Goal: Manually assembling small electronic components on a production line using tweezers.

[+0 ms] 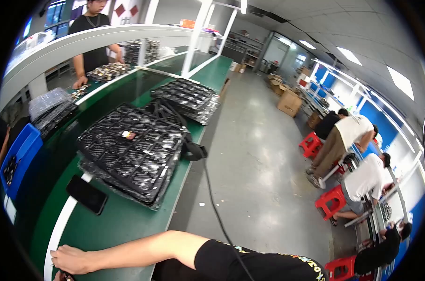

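Note:
My right hand (72,259) is at the lower left over the green work table (123,234), on a white strip. Its fingers are curled closed, and what they hold, if anything, is hidden. Just below it, a sliver of my left hand (57,276) shows at the lower edge, beside a small dark object (68,277); its fingers are mostly cut off. Beyond my right arm lies a black smartphone (86,194). Farther on, a stack of black compartment trays (137,154) carries a small pale-and-red piece (128,135) on top.
A second tray stack (186,96) with black straps stands behind. At left are a blue bin (22,159) and wrapped trays (53,110). A black cable (212,196) hangs past the table edge. Across the table stands a co-worker (93,51); others sit on red stools (332,201) at right.

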The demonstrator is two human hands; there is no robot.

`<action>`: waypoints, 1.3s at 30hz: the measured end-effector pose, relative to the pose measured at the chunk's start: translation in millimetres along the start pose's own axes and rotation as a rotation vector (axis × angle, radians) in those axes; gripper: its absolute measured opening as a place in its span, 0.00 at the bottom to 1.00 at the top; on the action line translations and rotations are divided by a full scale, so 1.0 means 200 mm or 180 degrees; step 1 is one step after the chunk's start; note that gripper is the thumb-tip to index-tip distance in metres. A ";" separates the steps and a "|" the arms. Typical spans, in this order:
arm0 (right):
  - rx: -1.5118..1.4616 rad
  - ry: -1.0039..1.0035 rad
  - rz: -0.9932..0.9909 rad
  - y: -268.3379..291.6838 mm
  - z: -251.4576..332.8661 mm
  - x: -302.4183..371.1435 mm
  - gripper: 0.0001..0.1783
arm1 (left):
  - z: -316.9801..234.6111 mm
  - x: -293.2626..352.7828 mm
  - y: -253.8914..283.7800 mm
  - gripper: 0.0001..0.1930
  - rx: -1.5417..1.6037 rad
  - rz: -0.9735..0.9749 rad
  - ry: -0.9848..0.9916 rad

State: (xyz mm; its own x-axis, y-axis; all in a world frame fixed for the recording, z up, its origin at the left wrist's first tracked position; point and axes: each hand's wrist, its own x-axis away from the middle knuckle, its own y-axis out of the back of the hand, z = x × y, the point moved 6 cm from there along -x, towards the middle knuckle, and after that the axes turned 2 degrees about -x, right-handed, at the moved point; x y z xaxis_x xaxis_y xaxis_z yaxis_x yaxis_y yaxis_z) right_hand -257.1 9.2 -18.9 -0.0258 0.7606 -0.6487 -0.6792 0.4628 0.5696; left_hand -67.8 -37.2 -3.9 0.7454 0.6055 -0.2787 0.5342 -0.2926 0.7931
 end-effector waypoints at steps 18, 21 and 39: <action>-0.2044 -0.2031 0.0158 0.31 0.01 0.24 0.09 | -0.14 0.00 0.04 0.25 0.0189 0.0158 -0.0283; -0.2044 -0.2004 0.0294 0.30 0.04 0.21 0.09 | -0.12 0.01 0.03 0.25 0.0118 0.0268 -0.0270; -0.1146 -0.1211 0.0613 0.27 0.12 0.17 0.03 | -0.09 -0.01 0.00 0.24 0.0627 0.0291 -0.0102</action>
State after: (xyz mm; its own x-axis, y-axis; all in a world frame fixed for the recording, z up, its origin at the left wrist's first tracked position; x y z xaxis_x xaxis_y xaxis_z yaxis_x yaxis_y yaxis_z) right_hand -277.2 71.4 1.3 0.0470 0.9577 -0.2838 -0.8978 0.1650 0.4082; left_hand -76.1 -25.8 6.9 0.8049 0.5470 -0.2299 0.5290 -0.4860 0.6957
